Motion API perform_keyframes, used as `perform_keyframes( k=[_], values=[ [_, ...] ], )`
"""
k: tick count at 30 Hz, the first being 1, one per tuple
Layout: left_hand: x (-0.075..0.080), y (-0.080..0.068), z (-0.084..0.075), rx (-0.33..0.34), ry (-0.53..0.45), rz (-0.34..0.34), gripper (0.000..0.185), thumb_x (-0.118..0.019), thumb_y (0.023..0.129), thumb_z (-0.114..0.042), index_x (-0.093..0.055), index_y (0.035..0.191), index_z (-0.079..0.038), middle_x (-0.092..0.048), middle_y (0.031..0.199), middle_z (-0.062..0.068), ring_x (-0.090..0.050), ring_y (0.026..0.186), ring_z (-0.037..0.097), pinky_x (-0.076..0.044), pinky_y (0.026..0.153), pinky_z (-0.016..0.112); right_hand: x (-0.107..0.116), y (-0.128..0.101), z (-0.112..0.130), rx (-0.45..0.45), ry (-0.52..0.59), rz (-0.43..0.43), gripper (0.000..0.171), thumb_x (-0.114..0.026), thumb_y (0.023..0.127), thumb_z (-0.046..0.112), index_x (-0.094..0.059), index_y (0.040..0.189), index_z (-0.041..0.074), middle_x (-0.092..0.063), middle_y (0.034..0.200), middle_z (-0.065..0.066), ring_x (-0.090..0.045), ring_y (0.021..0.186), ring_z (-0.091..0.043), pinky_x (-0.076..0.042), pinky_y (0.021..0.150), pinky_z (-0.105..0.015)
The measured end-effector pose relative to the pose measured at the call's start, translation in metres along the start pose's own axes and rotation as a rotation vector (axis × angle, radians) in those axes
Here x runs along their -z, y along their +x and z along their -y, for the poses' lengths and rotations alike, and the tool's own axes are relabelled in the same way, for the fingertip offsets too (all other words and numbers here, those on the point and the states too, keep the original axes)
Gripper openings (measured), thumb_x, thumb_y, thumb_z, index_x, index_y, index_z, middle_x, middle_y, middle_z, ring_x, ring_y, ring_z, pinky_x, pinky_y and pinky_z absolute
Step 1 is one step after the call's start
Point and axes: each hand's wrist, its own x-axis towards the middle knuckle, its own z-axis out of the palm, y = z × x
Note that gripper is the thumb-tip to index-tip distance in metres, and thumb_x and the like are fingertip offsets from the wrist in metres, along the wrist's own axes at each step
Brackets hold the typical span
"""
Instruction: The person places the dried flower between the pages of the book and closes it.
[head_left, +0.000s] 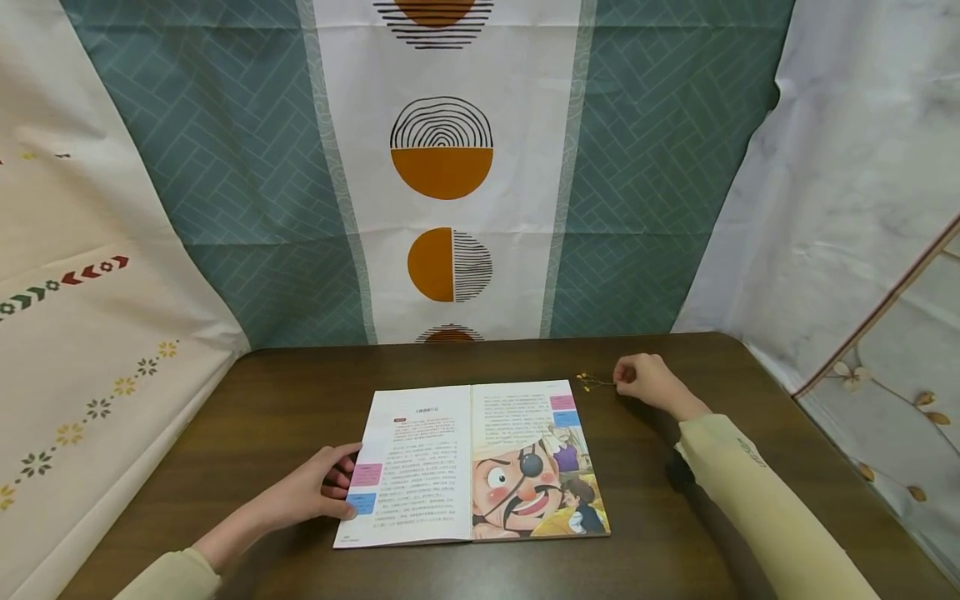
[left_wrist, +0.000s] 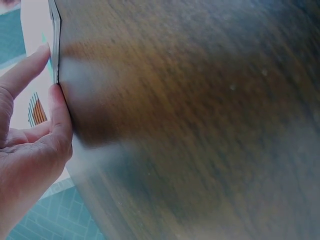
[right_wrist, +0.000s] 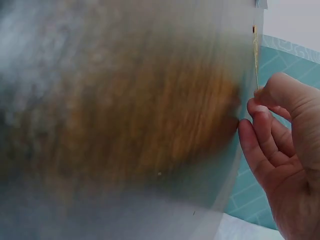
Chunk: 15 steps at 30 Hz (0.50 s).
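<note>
An open picture book lies flat on the dark wooden table, a cartoon pirate face on its right page. My left hand rests at the book's left edge, fingers on the page; in the left wrist view the fingers touch the page edge. My right hand sits beyond the book's top right corner and pinches a thin dried sprig with small yellow bits. In the right wrist view the fingers hold the fine stem against the table.
Patterned cloths hang behind the table: teal herringbone with orange half-circles at the back, a cream one at left, a white floral one at right. The table's far right corner lies near my right hand.
</note>
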Motion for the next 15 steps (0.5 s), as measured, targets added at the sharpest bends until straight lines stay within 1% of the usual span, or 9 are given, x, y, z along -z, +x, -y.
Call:
perform_keyframes(
  k=[4,8,15],
  values=[
    [-0.0003,-0.0004,-0.0004,0.008,-0.004,0.004,0.092,-0.084,0.076,-0.012,-0.030,0.147,0.009,-0.042,0.120,0.019,-0.048,0.104,0.026,-0.052,0.083,0.023,-0.0004,-0.0015,0.0004,-0.007,0.015,-0.025,0.004,-0.070,0.084,0.005,-0.070,0.081,0.008,-0.070,0.076,-0.003,-0.056,0.065,-0.010,-0.045,0.060,-0.027],
    [-0.0006,-0.0006,-0.0009,0.005,-0.005,0.006,0.092,-0.083,0.076,-0.012,-0.029,0.148,0.009,-0.041,0.120,0.019,-0.048,0.104,0.026,-0.052,0.083,0.022,-0.0012,-0.0023,0.0008,-0.002,0.030,-0.075,0.005,-0.070,0.084,0.004,-0.071,0.080,0.007,-0.070,0.076,-0.004,-0.057,0.066,-0.010,-0.046,0.060,-0.026],
    [0.0003,0.0004,0.0011,-0.006,-0.022,0.014,0.092,-0.083,0.078,-0.012,-0.027,0.148,0.010,-0.041,0.121,0.020,-0.047,0.103,0.023,-0.052,0.083,0.023,0.0014,-0.0061,0.0044,-0.031,0.073,-0.130,0.005,-0.074,0.086,0.008,-0.073,0.081,0.008,-0.071,0.078,-0.006,-0.060,0.068,-0.012,-0.049,0.061,-0.026]
  ],
)
